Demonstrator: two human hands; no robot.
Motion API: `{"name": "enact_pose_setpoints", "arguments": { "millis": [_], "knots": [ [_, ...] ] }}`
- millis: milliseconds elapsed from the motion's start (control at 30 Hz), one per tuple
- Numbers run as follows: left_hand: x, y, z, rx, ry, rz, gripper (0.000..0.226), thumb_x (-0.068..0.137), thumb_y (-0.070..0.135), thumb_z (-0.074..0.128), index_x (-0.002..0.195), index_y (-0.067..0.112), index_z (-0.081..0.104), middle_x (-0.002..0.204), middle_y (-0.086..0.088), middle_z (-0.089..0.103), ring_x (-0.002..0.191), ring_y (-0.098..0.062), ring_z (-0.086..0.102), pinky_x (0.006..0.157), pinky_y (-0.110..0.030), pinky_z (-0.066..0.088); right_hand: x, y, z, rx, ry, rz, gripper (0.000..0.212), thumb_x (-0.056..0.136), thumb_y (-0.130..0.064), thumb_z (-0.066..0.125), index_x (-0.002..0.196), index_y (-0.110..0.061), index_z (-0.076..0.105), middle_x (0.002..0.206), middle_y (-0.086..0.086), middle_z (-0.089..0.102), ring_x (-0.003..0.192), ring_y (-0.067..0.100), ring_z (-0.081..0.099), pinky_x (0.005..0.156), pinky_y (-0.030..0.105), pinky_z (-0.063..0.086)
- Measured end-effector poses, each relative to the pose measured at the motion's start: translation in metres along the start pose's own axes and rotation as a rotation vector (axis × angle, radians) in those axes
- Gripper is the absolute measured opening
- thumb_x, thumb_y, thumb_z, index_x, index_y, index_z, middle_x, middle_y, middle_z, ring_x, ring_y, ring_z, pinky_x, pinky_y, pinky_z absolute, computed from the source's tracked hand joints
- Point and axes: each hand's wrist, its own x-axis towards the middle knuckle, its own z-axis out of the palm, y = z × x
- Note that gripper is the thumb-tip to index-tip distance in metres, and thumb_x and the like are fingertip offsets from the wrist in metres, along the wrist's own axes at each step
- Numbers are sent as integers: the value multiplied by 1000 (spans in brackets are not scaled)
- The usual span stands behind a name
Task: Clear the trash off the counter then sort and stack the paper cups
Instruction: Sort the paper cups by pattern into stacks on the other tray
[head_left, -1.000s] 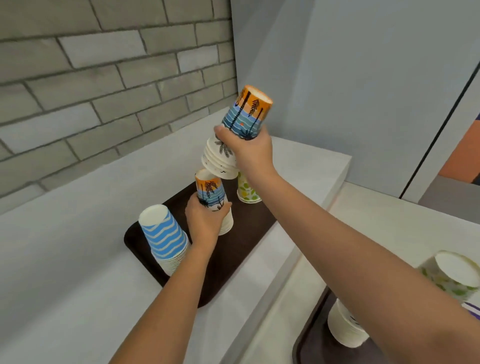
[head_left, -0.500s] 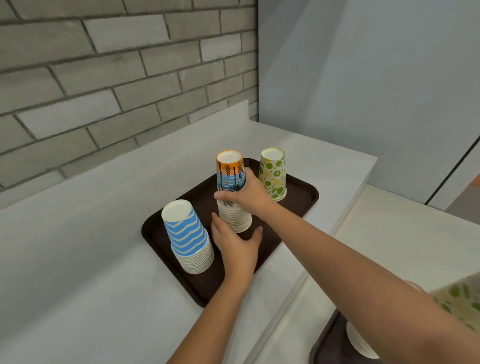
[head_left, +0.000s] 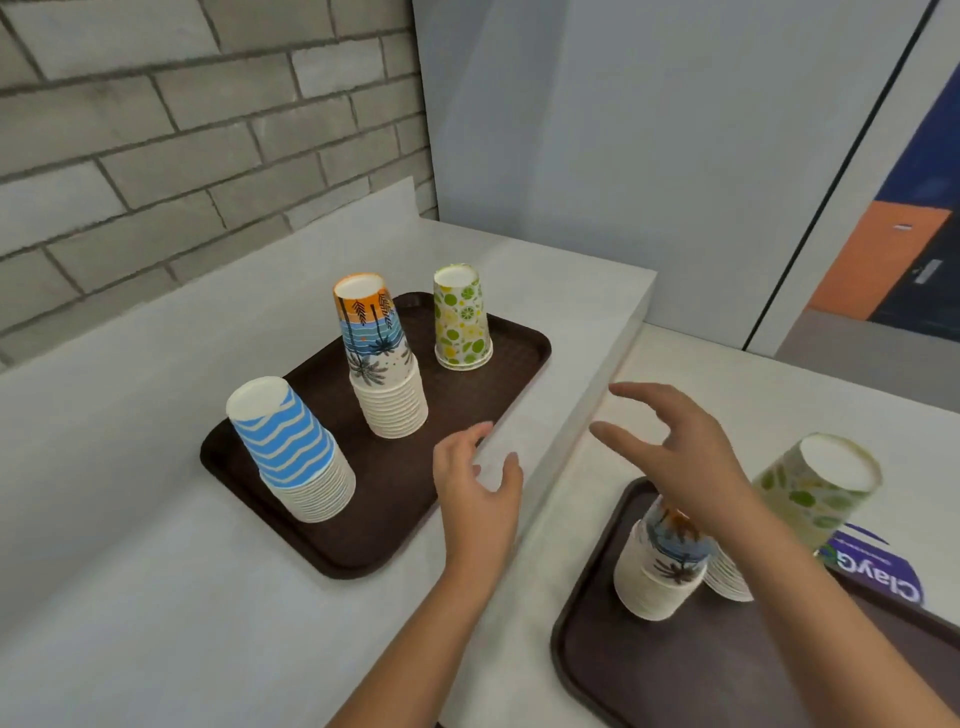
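On the raised counter a dark brown tray (head_left: 498, 364) carries three upside-down cup stacks: blue wave cups (head_left: 291, 447) at the near left, orange palm cups (head_left: 382, 358) in the middle, and a lime-print cup (head_left: 462, 317) at the far right. My left hand (head_left: 478, 483) hovers open over the tray's right edge, apart from the cups. My right hand (head_left: 675, 452) is open above the lower counter, holding nothing. Below it a second tray (head_left: 597, 649) holds a palm-print stack (head_left: 660, 566), partly hidden by my forearm, and a tilted lime-print stack (head_left: 810, 488).
A brick wall (head_left: 156, 130) runs behind the raised counter (head_left: 156, 597). The lower counter (head_left: 753, 384) sits to the right, a step down. A purple and white printed item (head_left: 878, 566) lies at the second tray's far edge. A grey wall panel stands behind.
My right hand set the palm cups onto the middle stack, let go and drew back to the right. My left hand released the stack and pulled back toward the tray's edge.
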Motion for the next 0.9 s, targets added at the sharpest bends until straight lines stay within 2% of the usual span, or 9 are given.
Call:
{"name": "enact_pose_setpoints", "arguments": {
  "millis": [133,200,267,367,500,567,700,800,900],
  "knots": [
    [-23,-4,20,-7,-188,16,38,82,4,68,95,39,58,104,13,53,97,-5,55,79,-12,43,-56,51,-20,-27,105,80,83,57,-69,63,130,-30,50,123,-20,45,112,-8,38,91,12,27],
    [-34,-8,29,9,-240,4,37,82,4,68,93,39,59,103,8,55,95,-4,55,76,-7,42,-72,72,-15,12,97,140,100,52,-68,69,139,-26,41,130,-18,41,117,-5,36,96,16,27],
    [-42,-11,37,5,-284,-52,35,83,7,68,92,39,59,103,9,55,94,0,54,74,-6,43,-77,88,-5,93,79,195,106,54,-56,80,143,-24,34,135,-18,40,121,-4,37,98,18,30],
    [-50,-18,46,16,-336,-130,32,85,11,67,91,41,58,102,10,56,95,-2,54,71,-9,45,-75,102,7,193,83,191,93,59,-31,89,138,-27,38,132,-17,48,121,-3,45,99,18,37],
    [-55,-27,53,44,-371,-172,30,85,11,67,88,40,59,103,5,60,94,-3,55,72,-8,43,-74,110,14,150,109,140,74,59,-27,88,108,-54,41,108,-31,55,100,-16,52,80,3,42],
    [-58,-32,56,58,-381,-204,28,85,13,67,88,40,59,103,5,61,94,-4,56,75,-15,44,-74,113,16,147,120,141,71,59,-28,87,108,-52,42,104,-34,54,95,-12,54,75,0,40],
    [-65,-40,60,72,-391,-238,26,85,16,66,87,41,59,102,7,60,92,-1,55,71,-11,42,-73,113,13,147,136,140,70,60,-28,86,115,-41,44,103,-32,53,99,-1,55,72,0,40],
    [-69,-45,61,87,-403,-238,26,85,16,66,88,41,59,101,8,59,93,-1,55,73,-12,42,-74,109,7,165,172,140,71,62,-28,86,120,-38,47,104,-30,55,96,-7,54,72,1,40],
    [-71,-50,61,113,-429,-233,29,86,15,65,90,42,57,102,14,58,98,-1,55,73,-11,41,-73,101,-3,201,207,134,69,61,-31,85,117,-41,46,101,-35,55,93,-22,52,70,-2,40]
  ]
}}
